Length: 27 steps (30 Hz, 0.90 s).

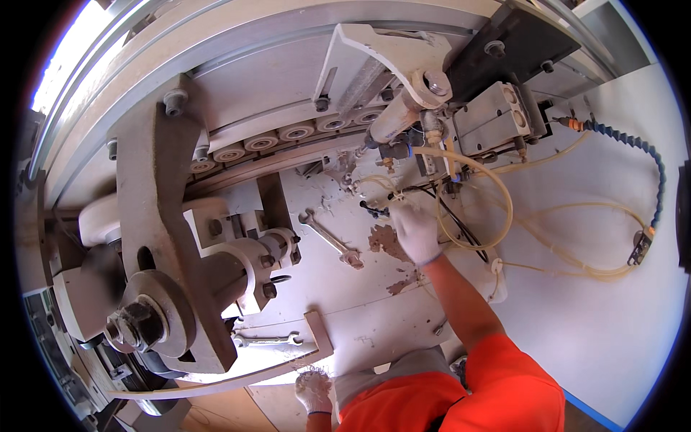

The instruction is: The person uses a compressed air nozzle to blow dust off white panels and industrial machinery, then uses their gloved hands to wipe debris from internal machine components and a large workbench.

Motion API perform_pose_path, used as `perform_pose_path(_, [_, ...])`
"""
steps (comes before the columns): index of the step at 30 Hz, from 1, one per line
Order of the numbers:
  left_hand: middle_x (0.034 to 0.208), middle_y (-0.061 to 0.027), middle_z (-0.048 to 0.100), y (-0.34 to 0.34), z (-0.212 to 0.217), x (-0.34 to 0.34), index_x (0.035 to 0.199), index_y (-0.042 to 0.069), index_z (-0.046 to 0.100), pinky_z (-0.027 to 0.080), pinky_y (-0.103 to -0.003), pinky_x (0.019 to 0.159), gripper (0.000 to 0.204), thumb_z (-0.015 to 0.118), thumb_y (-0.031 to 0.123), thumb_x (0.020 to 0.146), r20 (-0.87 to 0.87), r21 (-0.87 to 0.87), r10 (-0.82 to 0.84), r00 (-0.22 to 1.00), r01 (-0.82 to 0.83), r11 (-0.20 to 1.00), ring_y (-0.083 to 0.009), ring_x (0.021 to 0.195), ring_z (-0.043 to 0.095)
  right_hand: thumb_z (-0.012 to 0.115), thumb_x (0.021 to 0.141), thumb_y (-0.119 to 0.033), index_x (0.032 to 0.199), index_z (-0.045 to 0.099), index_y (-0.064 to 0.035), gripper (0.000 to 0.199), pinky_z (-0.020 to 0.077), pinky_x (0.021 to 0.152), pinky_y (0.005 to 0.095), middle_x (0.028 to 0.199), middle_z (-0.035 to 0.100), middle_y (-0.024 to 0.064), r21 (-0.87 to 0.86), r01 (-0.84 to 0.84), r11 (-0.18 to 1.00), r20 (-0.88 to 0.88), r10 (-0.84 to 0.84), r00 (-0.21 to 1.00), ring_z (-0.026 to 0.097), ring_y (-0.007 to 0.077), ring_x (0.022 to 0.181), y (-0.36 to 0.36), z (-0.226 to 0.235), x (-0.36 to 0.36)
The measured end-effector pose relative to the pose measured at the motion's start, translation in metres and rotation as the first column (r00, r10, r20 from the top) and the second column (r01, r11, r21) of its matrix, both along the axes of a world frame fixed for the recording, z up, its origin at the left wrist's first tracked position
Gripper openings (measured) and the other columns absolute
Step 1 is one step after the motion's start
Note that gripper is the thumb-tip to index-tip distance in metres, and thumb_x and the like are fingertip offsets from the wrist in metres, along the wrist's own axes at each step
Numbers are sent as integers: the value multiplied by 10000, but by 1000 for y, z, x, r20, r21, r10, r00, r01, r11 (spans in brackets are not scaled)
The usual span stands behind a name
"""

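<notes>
My right hand (415, 232), in a pale glove, reaches into the machine beside thin black cables (461, 216) and a yellowish air hose (509, 209). Its fingers are bent together; a small black fitting (374, 211) shows just left of the fingertips, and what they grip is hidden. Low in the view, my left hand (314, 394), also gloved, is closed near my lap. Dark wiry strands or grime show on top of it, too unclear to name. An open-ended wrench (331, 241) lies on the white machine bed (288, 309), left of my right hand.
A second wrench (266, 339) lies near the bed's curved front edge (252, 374). A heavy bracket (155, 216) stands at left. A pneumatic cylinder (396, 119) hangs above the bed by a row of rollers (281, 135). A blue segmented hose (633, 140) curves at right.
</notes>
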<state>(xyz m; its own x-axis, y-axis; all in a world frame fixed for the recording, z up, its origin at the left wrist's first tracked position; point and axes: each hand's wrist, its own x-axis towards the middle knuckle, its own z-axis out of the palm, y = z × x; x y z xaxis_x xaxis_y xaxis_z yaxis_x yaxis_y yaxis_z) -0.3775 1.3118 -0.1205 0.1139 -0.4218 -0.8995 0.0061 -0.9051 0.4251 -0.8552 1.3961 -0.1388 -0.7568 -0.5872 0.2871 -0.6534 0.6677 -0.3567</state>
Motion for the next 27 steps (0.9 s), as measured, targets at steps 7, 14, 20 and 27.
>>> perform_pose_path(7, [707,-46,568,2,-18,21,879,136,531,437,-310,439,124,578,21,878,-121,49,36,992,-30,998,-186,538,570,501,946,-142,1069,699,-27,261,549,862,484,1074,713,237,421,187,888,58,-232,971,677,416,1029,-58,-118,-156])
perform_pose_path(14, [710,-41,589,9,-33,41,843,98,558,476,-304,462,126,630,-5,830,-162,-32,-10,987,4,999,-176,569,600,584,924,-165,998,705,-7,212,555,775,492,1057,694,255,435,76,897,305,-226,925,682,431,961,-48,-128,-164])
perform_pose_path(20, [771,-64,591,20,-43,54,867,126,571,470,-379,522,64,526,103,906,-150,-72,-96,984,86,994,-227,642,582,643,902,-121,908,617,-99,35,530,705,457,909,655,149,-176,52,983,61,-41,997,657,376,828,-54,-27,-26])
perform_pose_path(27, [752,-55,595,6,-14,26,837,84,552,465,-319,453,158,586,-70,815,-88,-31,22,996,-25,999,-203,567,602,698,842,-516,1291,588,-32,669,455,1013,457,1252,631,227,255,168,952,182,-218,959,582,403,1203,-113,-75,35])
